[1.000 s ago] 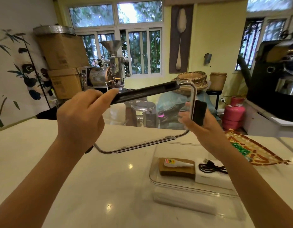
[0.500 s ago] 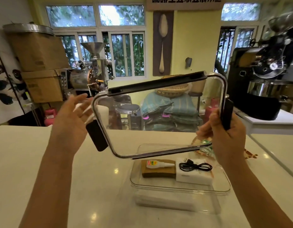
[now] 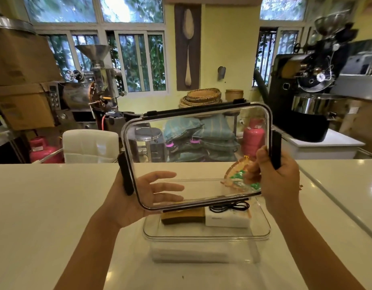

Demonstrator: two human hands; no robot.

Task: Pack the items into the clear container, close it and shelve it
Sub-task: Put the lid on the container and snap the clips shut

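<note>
I hold the clear lid (image 3: 201, 147), edged with black latches, upright above the clear container (image 3: 206, 235) on the white counter. My right hand (image 3: 279, 176) grips the lid's right side at a black latch. My left hand (image 3: 139, 195) supports the lower left corner from behind, fingers spread flat against the clear panel. Inside the container lie a brown block (image 3: 181, 216), a white box (image 3: 227, 220) and a black cable (image 3: 229, 207) on top of it. The lid's lower edge hides part of these items.
A woven patterned mat (image 3: 239, 176) lies on the counter (image 3: 45, 206) behind the container, seen through the lid. Beyond the counter stand a white chair, pink gas cylinders, stacked sacks, cardboard boxes and two coffee roasting machines.
The lid has swung from a tilted hold to upright and come down closer to the container. My left hand moved from the top black edge to the lower left corner.
</note>
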